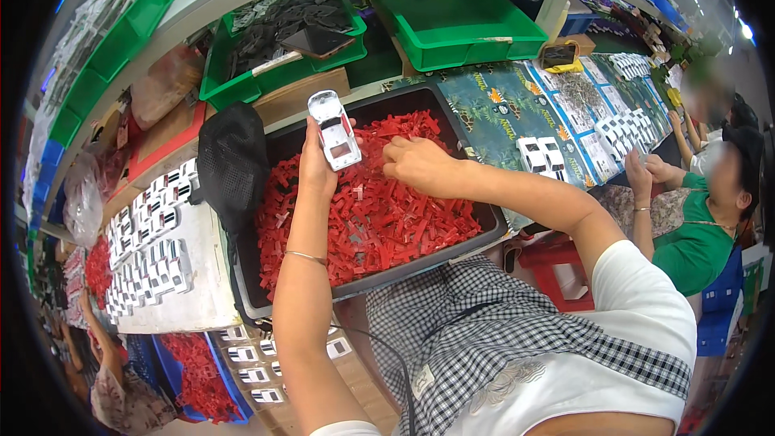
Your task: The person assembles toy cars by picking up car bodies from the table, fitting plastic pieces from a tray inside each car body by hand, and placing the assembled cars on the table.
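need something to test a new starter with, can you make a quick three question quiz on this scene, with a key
1. Which hand holds up a white toy car?
2. The right hand is over: a) a green tray, b) red parts, c) the checked apron?
3. True or false: those parts lie in a green tray.

Key:
1. The left hand.
2. b.
3. False; the tray is black.

Near half of the red parts (404, 234) open from above; narrow gap between left hand (316, 165) and right hand (418, 165). Black tray (449, 125) walls ring the pile. Mesh bag (234, 161) blocks left, green bins (460, 52) far side, right forearm (508, 186) crosses right rim.
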{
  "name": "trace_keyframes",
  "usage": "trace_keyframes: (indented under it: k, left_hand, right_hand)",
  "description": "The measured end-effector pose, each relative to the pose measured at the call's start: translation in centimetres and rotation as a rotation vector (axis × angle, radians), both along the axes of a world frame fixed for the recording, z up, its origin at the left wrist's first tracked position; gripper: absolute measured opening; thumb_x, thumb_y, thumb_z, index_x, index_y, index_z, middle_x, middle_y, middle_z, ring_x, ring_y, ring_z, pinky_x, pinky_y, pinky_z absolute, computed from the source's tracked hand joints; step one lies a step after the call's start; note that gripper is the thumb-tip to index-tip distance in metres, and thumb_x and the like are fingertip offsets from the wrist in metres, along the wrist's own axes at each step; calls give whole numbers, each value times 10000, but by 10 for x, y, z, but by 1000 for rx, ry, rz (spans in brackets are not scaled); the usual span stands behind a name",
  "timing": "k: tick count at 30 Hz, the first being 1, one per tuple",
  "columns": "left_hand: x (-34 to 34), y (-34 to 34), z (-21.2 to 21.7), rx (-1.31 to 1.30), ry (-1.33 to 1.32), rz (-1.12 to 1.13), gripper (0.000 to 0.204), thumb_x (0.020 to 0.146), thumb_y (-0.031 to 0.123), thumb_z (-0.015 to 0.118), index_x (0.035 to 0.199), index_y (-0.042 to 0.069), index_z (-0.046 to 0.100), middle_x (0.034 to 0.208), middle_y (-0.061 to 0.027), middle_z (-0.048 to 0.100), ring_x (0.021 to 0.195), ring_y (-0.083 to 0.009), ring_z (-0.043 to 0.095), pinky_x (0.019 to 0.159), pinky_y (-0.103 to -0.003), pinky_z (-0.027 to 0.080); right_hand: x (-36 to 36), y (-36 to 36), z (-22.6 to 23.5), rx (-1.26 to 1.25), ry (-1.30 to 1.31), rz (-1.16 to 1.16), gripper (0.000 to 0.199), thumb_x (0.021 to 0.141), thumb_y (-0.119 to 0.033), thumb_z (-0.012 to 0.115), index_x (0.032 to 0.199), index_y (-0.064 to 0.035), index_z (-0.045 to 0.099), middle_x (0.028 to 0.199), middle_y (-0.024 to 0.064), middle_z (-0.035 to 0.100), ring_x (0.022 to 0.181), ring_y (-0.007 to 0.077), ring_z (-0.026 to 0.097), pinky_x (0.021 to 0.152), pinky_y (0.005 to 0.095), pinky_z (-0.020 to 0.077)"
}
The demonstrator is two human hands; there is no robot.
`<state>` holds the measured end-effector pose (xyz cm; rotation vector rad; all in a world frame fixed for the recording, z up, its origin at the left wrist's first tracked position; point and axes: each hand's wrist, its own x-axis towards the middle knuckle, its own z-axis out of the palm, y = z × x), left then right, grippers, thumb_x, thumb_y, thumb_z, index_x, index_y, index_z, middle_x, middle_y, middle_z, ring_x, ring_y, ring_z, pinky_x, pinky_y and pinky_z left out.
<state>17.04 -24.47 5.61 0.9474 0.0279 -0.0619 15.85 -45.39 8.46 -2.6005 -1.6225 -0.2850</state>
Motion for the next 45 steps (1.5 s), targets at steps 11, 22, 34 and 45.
trace_keyframes:
  k: [11, 22, 34, 45]
  left_hand:
    - [4, -7, -5, -29, 22, 2, 510, 978, 477, 286, 1191, 68, 504, 1007, -135, 640, 782, -258, 653, 664, -368, 553]
    - [-7, -10, -5, -48, -14, 97, 375, 975, 368, 431, 1116, 46, 562, 1023, -36, 598, 891, -122, 568, 772, -282, 465]
    - [-11, -16, 10, -71, -47, 124, 345, 1002, 294, 354, 1203, 44, 482, 1115, -65, 555, 1020, -182, 554, 834, -361, 494]
    - [-16, -23, 23, 95, -118, 104, 443, 1001, 394, 304, 1318, 97, 391, 1248, -59, 508, 1132, -207, 516, 938, -385, 455]
  right_hand:
    - [-1, 13, -26, -126, -68, 84, 69, 681, -118, 611, 731, -73, 627, 830, 45, 568, 870, 223, 544, 703, 347, 450]
    - [26, 61, 30, 509, -157, -114, 121, 737, -81, 628, 850, -74, 585, 861, 59, 554, 819, 246, 523, 718, 369, 393]
    - [49, 64, -1, 744, -250, -96, 84, 685, -154, 673, 762, -141, 641, 1040, 18, 562, 1051, 229, 497, 992, 477, 277]
    - [44, 56, 0, 854, -291, -38, 85, 677, -143, 638, 754, -125, 605, 1062, 29, 536, 1063, 222, 496, 999, 494, 294]
